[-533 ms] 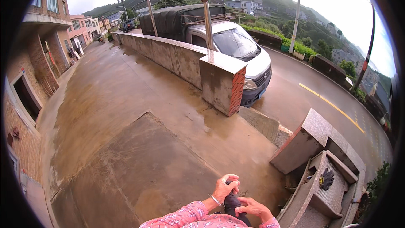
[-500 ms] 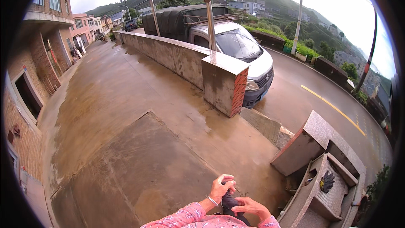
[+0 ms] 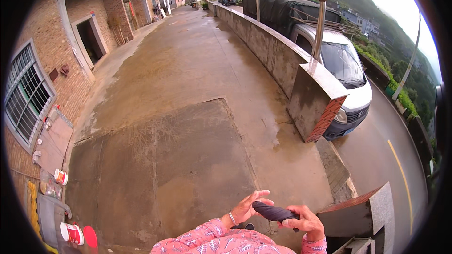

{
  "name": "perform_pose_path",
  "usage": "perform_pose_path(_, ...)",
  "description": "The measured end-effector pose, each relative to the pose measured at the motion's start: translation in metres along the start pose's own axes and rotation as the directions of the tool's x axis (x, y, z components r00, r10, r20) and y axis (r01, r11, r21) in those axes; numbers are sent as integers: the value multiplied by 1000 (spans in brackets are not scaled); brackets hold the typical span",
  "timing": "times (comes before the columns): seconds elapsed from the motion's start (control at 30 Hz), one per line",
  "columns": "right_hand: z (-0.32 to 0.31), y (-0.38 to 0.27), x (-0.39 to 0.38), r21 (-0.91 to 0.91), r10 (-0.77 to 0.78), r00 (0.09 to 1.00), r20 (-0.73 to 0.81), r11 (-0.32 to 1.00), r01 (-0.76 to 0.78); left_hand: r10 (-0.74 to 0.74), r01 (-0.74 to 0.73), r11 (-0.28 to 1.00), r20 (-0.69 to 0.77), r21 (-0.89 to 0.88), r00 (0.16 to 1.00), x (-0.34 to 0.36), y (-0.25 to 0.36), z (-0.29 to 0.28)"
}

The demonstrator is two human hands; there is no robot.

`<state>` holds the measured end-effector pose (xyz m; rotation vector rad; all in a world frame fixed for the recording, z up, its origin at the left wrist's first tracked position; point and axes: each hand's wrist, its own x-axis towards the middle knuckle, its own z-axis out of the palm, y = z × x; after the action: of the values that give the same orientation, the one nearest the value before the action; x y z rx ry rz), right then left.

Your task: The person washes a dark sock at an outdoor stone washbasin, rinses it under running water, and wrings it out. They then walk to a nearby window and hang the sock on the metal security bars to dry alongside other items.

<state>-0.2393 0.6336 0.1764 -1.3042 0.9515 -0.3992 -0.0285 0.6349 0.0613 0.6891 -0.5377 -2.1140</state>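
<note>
A dark, twisted bundle, perhaps a furled umbrella or cloth (image 3: 272,211), lies sideways between my hands at the lower middle. My right hand (image 3: 303,223) grips its right end, fingers wrapped round it. My left hand (image 3: 246,207), with a bangle at the wrist, is at the other end, its fingers loose and apart, partly behind the bundle. Pink patterned sleeves and clothing (image 3: 214,240) show below.
Wet concrete (image 3: 188,75) runs ahead beside a brick house (image 3: 61,28). A low wall (image 3: 259,42) separates it from a road with a covered truck (image 3: 343,66). Buckets (image 3: 70,233) stand lower left. A stone structure (image 3: 367,221) is lower right.
My view has swung left. The bundle has tipped from upright to sideways. My right hand has closed round its end, and my left hand's fingers have loosened.
</note>
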Motion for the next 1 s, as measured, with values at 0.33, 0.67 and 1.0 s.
perform_pose_path(0.33,7,56,193,-193,55,944,-325,974,-123,2,-11,1000,-366,-23,931,12,39,-97)
perform_pose_path(0.67,87,-61,361,-378,-114,991,65,916,130,119,-162,975,-256,-155,959,28,169,-190)
perform_pose_path(1.0,111,-103,461,-326,7,921,391,936,131,349,-548,768,-502,-331,791,32,243,-249)
